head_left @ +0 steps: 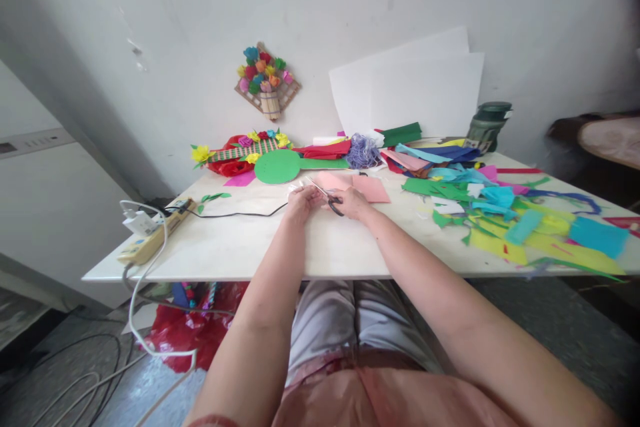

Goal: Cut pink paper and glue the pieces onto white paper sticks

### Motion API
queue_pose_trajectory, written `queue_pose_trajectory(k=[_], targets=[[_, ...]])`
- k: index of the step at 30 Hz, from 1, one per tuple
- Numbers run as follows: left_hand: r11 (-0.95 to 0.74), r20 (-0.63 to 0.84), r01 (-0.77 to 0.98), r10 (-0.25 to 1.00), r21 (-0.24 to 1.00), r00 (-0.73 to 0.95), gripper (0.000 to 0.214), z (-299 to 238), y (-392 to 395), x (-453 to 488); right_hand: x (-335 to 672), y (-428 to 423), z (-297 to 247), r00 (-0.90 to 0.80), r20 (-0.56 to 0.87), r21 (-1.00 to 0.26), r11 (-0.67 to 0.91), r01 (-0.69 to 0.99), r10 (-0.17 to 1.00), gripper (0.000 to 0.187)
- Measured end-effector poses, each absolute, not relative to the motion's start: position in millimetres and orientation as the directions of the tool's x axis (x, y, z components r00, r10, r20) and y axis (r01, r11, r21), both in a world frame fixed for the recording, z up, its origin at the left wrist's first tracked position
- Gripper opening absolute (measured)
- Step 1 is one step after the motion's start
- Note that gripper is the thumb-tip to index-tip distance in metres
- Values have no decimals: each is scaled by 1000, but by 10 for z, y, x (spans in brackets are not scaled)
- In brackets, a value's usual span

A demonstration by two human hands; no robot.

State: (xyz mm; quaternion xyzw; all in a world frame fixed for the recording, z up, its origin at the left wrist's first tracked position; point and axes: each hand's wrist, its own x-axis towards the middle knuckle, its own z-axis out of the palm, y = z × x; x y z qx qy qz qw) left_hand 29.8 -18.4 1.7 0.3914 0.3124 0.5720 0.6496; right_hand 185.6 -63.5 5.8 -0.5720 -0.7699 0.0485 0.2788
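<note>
Over the middle of the white table, my right hand [351, 203] is closed round the dark handles of a pair of scissors [323, 193]. The silver blades point up and left, past the fingertips of my left hand [303, 203]. My left hand is closed beside the blades, with its fingers drawn together; what they pinch is too small to make out. Just beyond both hands lies a folded sheet of pink paper [371, 189]. A green disc with a long strip [278, 167] rests behind my left hand.
Colourful paper scraps [500, 220] cover the table's right side, with a dark green bottle [487, 127] behind them. At the left edge sits a power strip [145, 243] with cords. A flower-decorated piece [245, 152] and purple string [364, 151] lie along the back.
</note>
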Motion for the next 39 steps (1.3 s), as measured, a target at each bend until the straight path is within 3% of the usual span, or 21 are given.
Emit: queue_pose_trajectory(k=[11, 29, 39], targets=[[48, 47, -477, 981, 878, 186, 6, 7, -194, 297, 1842, -682, 108, -154, 345, -375, 287, 882, 926, 42], [34, 66, -474, 979, 880, 193, 7, 28, -222, 300, 1840, -661, 101, -181, 372, -389, 330, 860, 911, 32], [47, 50, -473, 980, 880, 191, 7, 31, -216, 293, 1844, -577, 12, -224, 427, -552, 449, 703, 876, 30]])
